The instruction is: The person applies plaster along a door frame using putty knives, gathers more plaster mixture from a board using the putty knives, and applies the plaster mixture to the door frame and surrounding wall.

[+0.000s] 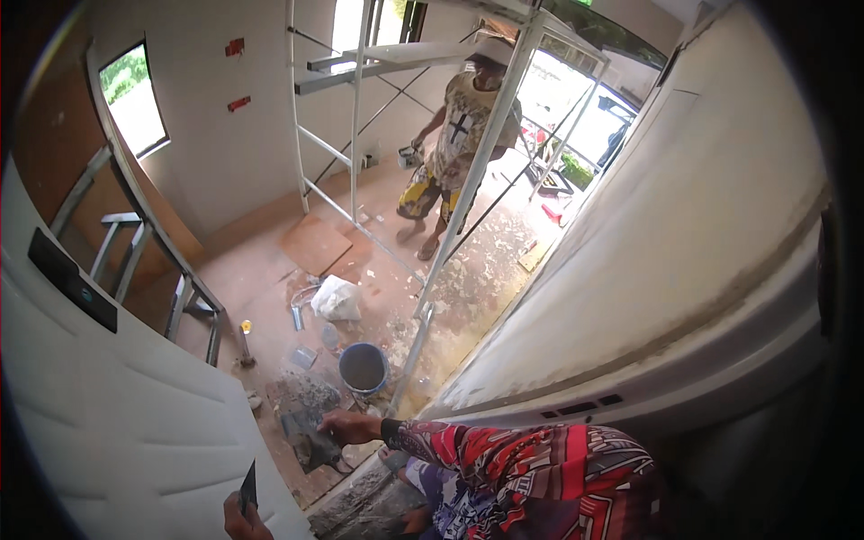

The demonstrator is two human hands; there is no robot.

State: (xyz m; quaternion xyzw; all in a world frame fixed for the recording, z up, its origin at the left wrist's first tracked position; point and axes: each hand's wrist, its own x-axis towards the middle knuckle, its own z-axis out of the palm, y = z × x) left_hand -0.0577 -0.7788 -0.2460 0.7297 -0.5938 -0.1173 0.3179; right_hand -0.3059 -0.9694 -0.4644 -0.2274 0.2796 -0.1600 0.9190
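Observation:
At the bottom left, my left hand point(245, 520) is closed on a putty knife with a dark, pointed-looking blade point(249, 486), close to the white panelled door. My right hand point(351, 427) reaches out from a red patterned sleeve, its fingers curled over the floor. Directly by those fingers is a dark flat plate point(295, 428) with greyish material on it; whether the hand grips the plate or a tool above it is unclear. Just beyond the right hand, a blue bucket point(364, 367) stands on the floor. A white bag point(337, 298) sits farther off.
A white door point(135, 396) fills the left side. Metal scaffolding point(354, 135) rises ahead, one leg coming down near the bucket. Another person point(463, 126) stands behind it, carrying a small pail point(409, 157). A hammer point(246, 345) stands by the door; a curved wall point(684, 234) runs along the right.

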